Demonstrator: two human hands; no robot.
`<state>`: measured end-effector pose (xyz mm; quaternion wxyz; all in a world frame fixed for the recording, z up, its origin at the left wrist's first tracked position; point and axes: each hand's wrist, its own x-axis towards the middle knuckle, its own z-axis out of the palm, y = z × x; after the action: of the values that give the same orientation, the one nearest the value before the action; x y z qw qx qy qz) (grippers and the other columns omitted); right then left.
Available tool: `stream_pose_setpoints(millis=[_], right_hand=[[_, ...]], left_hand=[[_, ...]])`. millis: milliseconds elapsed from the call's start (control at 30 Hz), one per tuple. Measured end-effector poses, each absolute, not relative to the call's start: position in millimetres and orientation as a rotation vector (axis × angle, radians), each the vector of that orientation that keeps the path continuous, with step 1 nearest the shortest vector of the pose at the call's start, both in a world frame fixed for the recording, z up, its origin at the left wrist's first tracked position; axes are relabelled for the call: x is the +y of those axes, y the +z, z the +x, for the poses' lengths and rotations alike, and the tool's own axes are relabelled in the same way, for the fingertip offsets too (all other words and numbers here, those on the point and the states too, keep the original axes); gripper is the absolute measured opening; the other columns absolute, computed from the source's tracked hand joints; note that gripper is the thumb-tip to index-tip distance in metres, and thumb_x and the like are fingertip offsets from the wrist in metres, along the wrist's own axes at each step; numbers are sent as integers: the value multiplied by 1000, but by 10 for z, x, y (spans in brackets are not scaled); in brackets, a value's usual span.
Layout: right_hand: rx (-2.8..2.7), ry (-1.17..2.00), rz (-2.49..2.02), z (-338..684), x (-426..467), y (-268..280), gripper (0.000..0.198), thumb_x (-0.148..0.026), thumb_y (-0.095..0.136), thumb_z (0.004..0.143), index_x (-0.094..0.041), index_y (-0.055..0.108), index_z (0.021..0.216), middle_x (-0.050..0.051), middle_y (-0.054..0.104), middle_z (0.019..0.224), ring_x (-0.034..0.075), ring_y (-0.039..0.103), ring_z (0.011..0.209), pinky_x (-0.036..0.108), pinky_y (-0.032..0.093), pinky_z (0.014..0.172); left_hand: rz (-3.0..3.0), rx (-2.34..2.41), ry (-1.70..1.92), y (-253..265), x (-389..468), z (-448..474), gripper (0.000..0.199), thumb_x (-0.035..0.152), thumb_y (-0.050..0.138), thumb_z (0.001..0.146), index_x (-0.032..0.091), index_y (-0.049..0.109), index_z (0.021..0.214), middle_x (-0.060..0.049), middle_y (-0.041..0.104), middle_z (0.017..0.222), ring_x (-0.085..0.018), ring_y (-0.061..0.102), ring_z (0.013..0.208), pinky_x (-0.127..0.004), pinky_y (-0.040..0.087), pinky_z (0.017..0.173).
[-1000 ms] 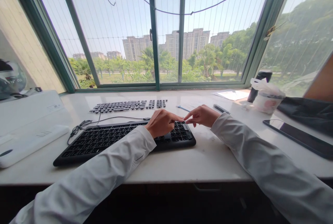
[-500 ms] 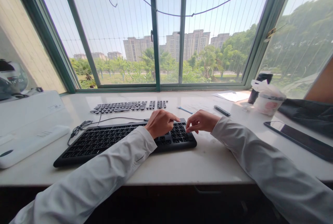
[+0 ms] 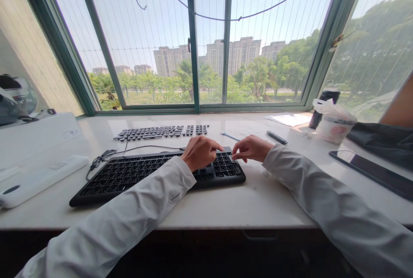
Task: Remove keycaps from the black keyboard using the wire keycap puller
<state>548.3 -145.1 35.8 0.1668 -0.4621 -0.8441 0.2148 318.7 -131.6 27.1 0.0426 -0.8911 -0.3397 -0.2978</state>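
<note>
A black keyboard (image 3: 111,179) with its keycaps off lies on the white tabletop, its sockets bare. My left hand (image 3: 200,152) rests on it beside the number pad, fingers curled down against the keyboard and index finger stretched toward the back edge. At the right end of the number pad, my right hand (image 3: 252,149) has thumb and fingers pinched together low over the keyboard; anything between them is hidden. Behind the keyboard, loose black keycaps (image 3: 151,132) lie in rows in keyboard layout.
A thin blue stick (image 3: 230,136) and a dark pen (image 3: 276,137) lie behind my hands. The keyboard's cable (image 3: 103,155) is bundled at left, near white boxes (image 3: 45,179). To the right are a phone (image 3: 371,172), a bagged cup (image 3: 335,127) and paper (image 3: 288,119).
My right hand has shifted very slightly at the keyboard's right end, its fingers a little higher. The left hand stays in place; the whole view has drifted slightly.
</note>
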Motion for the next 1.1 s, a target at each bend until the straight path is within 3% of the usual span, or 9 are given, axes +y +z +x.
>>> stream_pose_setpoints(millis=[233, 400, 533, 700, 933, 1100], right_hand=[[-2403, 534, -1350, 5527, -1409, 336, 43, -58, 65, 74, -17, 74, 85, 0, 64, 52, 9, 50, 47, 21, 37, 55], [-2214, 359, -1517, 5585, -1415, 394, 57, -68, 54, 77, -16, 73, 87, 1, 61, 51, 11, 51, 47, 23, 37, 55], [-2385, 572, -1805, 5550, -1411, 364, 70, -79, 41, 76, -16, 70, 67, 2, 56, 45, 12, 50, 43, 26, 39, 56], [-2484, 658, -1735, 5459, -1361, 279, 74, -81, 37, 76, -16, 60, 51, 5, 60, 50, 13, 51, 50, 28, 40, 63], [-2397, 794, -1720, 5482, -1294, 127, 71, -81, 40, 75, -16, 56, 52, 3, 57, 49, 10, 41, 44, 26, 31, 50], [-2499, 715, -1746, 5433, -1284, 287, 71, -80, 40, 76, -15, 64, 59, 4, 62, 53, 11, 49, 49, 26, 37, 55]], left_hand=[[-2599, -1219, -755, 356, -1233, 3085, 33, 12, 53, 76, 29, 78, 90, -1, 76, 89, -20, 70, 84, -34, 53, 79], [-2515, -1373, -610, 417, -1163, 2984, 31, 15, 54, 74, 26, 78, 89, -6, 75, 85, -25, 69, 85, -38, 53, 79], [-2530, -1419, -469, 397, -1135, 2986, 31, 17, 54, 74, 26, 78, 92, -7, 74, 88, -24, 68, 89, -36, 52, 81], [-2536, -1430, -331, 362, -1110, 3000, 30, 20, 51, 78, 22, 76, 96, -11, 73, 93, -24, 66, 92, -36, 51, 83], [-2578, -1368, -289, 417, -1122, 2977, 28, 22, 54, 78, 17, 74, 96, -14, 71, 97, -26, 66, 93, -37, 52, 82], [-2577, -1396, -282, 455, -1111, 2938, 28, 22, 55, 79, 14, 72, 99, -17, 69, 103, -29, 65, 100, -40, 51, 85]])
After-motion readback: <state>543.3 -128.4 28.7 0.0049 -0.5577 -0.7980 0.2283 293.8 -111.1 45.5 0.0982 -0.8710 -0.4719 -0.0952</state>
